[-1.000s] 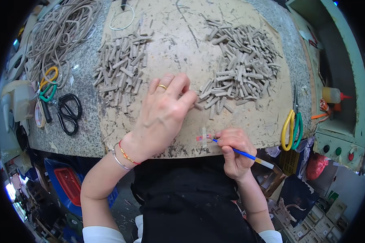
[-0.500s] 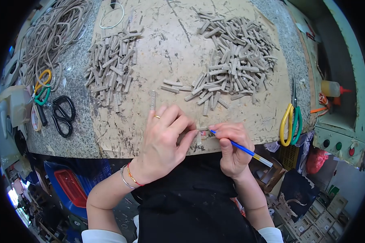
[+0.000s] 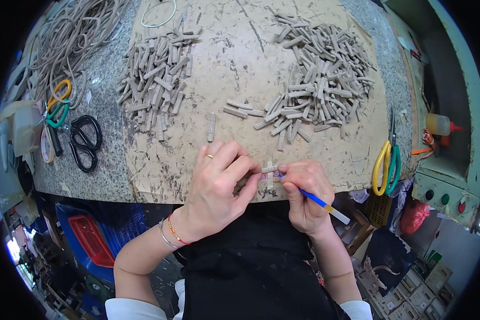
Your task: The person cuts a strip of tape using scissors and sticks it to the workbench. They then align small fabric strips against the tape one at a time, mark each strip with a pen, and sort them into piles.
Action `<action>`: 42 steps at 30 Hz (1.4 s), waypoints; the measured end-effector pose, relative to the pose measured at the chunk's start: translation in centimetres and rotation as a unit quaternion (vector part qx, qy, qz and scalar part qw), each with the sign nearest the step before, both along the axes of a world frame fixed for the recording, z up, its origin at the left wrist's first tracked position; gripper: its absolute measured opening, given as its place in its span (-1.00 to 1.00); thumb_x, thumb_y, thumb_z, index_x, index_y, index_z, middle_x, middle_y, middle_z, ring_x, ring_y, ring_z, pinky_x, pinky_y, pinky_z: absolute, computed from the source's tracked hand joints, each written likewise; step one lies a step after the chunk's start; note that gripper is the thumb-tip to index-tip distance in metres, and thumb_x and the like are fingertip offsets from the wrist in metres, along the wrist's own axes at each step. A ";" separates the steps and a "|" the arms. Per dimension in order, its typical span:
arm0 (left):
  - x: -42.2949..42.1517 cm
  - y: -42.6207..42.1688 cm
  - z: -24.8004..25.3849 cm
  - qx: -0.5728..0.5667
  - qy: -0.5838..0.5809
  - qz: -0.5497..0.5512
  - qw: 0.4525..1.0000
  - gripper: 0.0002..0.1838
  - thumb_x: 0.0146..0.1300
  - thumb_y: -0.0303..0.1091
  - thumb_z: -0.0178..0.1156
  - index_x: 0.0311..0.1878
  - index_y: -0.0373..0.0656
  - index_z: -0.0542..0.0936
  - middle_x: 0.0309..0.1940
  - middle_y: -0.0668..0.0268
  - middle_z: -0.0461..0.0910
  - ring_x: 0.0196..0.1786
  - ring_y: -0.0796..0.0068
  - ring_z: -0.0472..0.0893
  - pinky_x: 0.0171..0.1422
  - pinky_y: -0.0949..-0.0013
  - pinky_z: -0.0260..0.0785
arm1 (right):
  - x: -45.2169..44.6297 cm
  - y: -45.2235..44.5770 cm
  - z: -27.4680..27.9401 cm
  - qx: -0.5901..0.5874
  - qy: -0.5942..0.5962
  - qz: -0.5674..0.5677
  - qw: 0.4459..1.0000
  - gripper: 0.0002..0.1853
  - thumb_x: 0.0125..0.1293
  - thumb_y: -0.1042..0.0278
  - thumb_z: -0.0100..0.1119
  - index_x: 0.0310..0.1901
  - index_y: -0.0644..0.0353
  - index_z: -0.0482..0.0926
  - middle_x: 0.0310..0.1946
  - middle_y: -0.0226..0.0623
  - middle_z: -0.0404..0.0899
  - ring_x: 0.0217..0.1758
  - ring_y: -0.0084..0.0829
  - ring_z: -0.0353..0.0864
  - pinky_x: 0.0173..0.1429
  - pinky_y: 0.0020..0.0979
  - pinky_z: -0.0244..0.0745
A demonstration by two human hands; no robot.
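My left hand (image 3: 221, 173), with a ring and bracelets, has thumb and index finger closed on the left end of a short grey-beige strip (image 3: 270, 169). That strip lies by the front edge of the board, beside a small red-and-white marked label (image 3: 265, 176) and pale tape. My right hand (image 3: 308, 194) grips a blue pen (image 3: 314, 199), its tip at the label's right end and its clear barrel pointing down right; the fingertips are near the strip's right end. One loose strip (image 3: 212, 127) lies just beyond my left hand.
Similar strips form a left pile (image 3: 157, 80) and a larger right pile (image 3: 322, 80) on the worn board (image 3: 229, 64). Coiled cord (image 3: 74, 42), black-handled scissors (image 3: 84, 144) and green-and-yellow scissors (image 3: 386, 165) lie at the sides. A green metal cabinet (image 3: 448, 184) stands right.
The view has shifted, so the table sits a little further right and up. The strip and label between my hands show more fully, and the pen tip is now further right along them.
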State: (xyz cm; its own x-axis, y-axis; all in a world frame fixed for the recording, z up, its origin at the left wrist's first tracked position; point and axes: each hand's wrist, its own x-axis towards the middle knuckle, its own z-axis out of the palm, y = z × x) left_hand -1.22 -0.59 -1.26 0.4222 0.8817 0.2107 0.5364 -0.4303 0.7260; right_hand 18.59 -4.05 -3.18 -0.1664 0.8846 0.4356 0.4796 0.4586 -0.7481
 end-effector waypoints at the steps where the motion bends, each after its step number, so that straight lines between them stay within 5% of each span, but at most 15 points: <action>1: 0.0 0.0 0.0 0.002 0.002 0.001 1.000 -0.82 0.01 -0.55 0.43 -0.31 -0.15 0.64 -0.33 0.31 0.50 -0.22 0.28 0.49 -0.03 0.26 0.27 | 0.0 0.1 0.0 0.008 0.000 0.006 1.000 -0.89 0.30 0.45 0.35 -0.22 0.20 0.59 -0.33 -0.24 0.66 -0.27 -0.23 0.67 -0.10 -0.27 0.48; 11: 0.0 0.1 0.3 0.020 0.022 0.003 1.000 -0.82 0.00 -0.55 0.41 -0.32 -0.15 0.62 -0.33 0.29 0.49 -0.20 0.25 0.50 -0.01 0.22 0.28 | 0.3 0.3 1.0 0.009 -0.037 0.029 0.999 -0.90 0.26 0.44 0.36 -0.27 0.14 0.60 -0.34 -0.36 0.67 -0.23 -0.27 0.70 -0.01 -0.27 0.45; 14: -2.0 2.3 1.1 0.088 0.131 0.113 0.981 -0.85 0.06 -0.59 0.33 -0.29 -0.19 0.61 -0.26 0.21 0.55 -0.16 0.15 0.52 0.02 0.18 0.31 | 0.5 0.1 0.6 0.002 0.010 0.021 1.000 -0.92 0.28 0.44 0.34 -0.28 0.12 0.59 -0.35 -0.39 0.67 -0.23 -0.28 0.70 0.01 -0.25 0.44; 17: -2.6 4.6 1.4 0.144 0.089 0.132 0.977 -0.85 0.08 -0.61 0.31 -0.28 -0.20 0.61 -0.26 0.21 0.53 -0.15 0.14 0.53 0.03 0.17 0.32 | 0.3 0.2 0.5 0.005 0.018 0.023 1.000 -0.93 0.32 0.43 0.32 -0.27 0.13 0.59 -0.36 -0.40 0.67 -0.23 -0.28 0.70 0.01 -0.25 0.46; 25: -1.5 6.0 1.4 0.101 0.156 -0.003 0.983 -0.83 0.12 -0.55 0.36 -0.25 -0.19 0.57 -0.24 0.22 0.48 -0.07 0.16 0.51 0.08 0.18 0.29 | 0.8 -0.3 -0.3 0.004 0.086 -0.003 0.996 -0.95 0.38 0.44 0.26 -0.22 0.19 0.59 -0.34 -0.27 0.64 -0.25 -0.22 0.68 -0.04 -0.24 0.51; 31: 1.1 1.2 -0.5 0.092 0.020 -0.069 0.993 -0.76 0.05 -0.64 0.38 -0.21 -0.25 0.58 -0.29 0.20 0.52 -0.21 0.14 0.53 -0.09 0.20 0.40 | 0.6 -0.4 -0.6 0.021 0.115 -0.032 0.993 -0.94 0.41 0.48 0.22 -0.17 0.26 0.57 -0.31 -0.17 0.63 -0.24 -0.17 0.68 -0.07 -0.25 0.55; 42: 0.5 0.2 -0.8 0.045 -0.024 -0.046 0.998 -0.78 0.06 -0.63 0.41 -0.21 -0.26 0.63 -0.30 0.21 0.53 -0.22 0.17 0.54 -0.16 0.23 0.43 | 0.1 -0.1 -0.4 0.017 0.040 0.002 0.999 -0.91 0.38 0.49 0.28 -0.16 0.28 0.59 -0.26 -0.14 0.66 -0.23 -0.14 0.67 -0.05 -0.20 0.58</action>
State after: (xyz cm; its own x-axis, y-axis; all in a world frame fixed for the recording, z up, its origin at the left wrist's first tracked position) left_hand -0.68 -0.42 -2.03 0.4884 0.8160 0.3091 0.4569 -0.5410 0.7061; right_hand 18.74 -4.16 -3.58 -0.1333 0.8689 0.4767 0.4173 0.4855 -0.7682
